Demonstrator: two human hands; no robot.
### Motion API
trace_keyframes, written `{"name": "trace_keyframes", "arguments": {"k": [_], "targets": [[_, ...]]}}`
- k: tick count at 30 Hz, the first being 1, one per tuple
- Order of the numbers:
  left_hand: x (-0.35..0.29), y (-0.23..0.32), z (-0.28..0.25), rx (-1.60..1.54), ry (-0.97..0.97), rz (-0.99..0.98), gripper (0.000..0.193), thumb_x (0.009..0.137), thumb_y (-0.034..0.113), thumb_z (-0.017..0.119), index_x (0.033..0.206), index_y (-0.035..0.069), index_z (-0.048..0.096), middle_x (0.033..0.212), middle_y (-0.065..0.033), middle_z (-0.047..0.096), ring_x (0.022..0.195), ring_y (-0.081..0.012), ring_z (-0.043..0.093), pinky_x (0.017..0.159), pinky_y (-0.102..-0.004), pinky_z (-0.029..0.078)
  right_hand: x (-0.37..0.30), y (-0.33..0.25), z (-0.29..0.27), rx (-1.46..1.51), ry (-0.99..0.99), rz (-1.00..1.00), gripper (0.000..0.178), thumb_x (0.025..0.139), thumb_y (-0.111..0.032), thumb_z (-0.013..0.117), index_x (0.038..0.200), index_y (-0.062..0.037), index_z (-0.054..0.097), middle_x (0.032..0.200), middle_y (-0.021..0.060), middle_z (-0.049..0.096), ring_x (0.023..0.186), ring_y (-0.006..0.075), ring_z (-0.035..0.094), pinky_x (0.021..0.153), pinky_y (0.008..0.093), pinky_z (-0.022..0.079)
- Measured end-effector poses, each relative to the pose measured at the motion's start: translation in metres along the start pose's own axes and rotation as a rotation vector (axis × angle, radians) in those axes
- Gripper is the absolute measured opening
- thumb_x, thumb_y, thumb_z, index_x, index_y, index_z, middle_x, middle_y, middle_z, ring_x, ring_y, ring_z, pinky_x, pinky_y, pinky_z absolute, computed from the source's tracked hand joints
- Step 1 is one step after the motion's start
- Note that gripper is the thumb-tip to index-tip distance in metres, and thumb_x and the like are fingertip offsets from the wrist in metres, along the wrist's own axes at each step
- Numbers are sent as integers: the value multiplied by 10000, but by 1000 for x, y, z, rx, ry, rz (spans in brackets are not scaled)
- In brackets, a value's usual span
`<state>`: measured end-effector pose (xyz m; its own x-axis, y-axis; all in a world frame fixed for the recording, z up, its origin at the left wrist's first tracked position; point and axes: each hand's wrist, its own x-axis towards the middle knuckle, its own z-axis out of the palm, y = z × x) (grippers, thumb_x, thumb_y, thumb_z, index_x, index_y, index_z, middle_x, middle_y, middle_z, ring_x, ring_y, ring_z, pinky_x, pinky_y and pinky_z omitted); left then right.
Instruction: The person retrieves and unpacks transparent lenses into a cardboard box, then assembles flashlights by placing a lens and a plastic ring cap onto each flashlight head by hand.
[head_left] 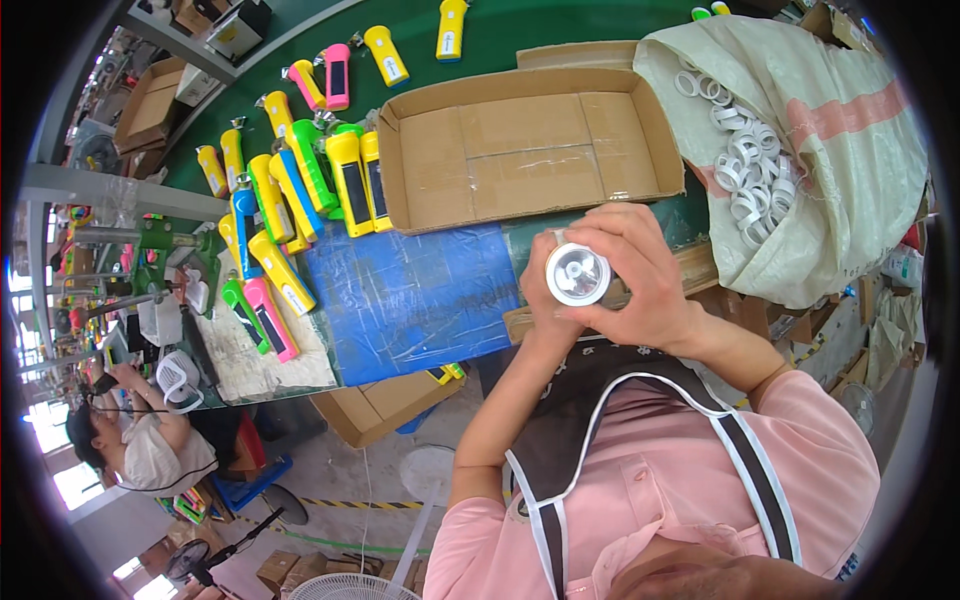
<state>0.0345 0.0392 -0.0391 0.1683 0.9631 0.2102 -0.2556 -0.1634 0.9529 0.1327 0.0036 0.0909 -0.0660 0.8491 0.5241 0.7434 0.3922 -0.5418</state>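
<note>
Flashlight point(578, 298): body hidden behind its lens head point(578, 272). Left hand point(547, 296): fingertips obscured. White fan point(352, 588): lower part cut off by picture's bottom edge.

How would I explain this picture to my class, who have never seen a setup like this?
No robot here: a person works bare-handed, filmed by a wide fisheye camera on their own head, looking down, so straight edges bend. Picture left is the wearer's left. The left hand and right hand hold a white-rimmed lamp head, its shiny reflector facing up; whatever is below it is hidden. On the green bench lie colourful flashlights, a blue sheet and a cardboard tray. To the right, white rings rest on a pale sack.
</note>
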Motion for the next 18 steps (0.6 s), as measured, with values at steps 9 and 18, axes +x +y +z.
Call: {"name": "trace_keyframes", "arguments": {"k": [9,18], "targets": [[22,71,-21,141,-566,-346,547,771,185,796,1195,27,488,914,-85,640,879,-172,643,818,-311,499,14,31,-20,454,43,326,487,772,-295,787,1120,6,627,1068,125,615,999,246,606,892,366,476],[38,75,4,388,-310,-194,398,800,126,704,1127,-26,534,810,-256,624,698,-424,621,694,-440,513,56,74,-12,720,-81,333,469,1009,-379,458,1228,11,597,1191,147,590,1052,233,600,948,345,461]]}}
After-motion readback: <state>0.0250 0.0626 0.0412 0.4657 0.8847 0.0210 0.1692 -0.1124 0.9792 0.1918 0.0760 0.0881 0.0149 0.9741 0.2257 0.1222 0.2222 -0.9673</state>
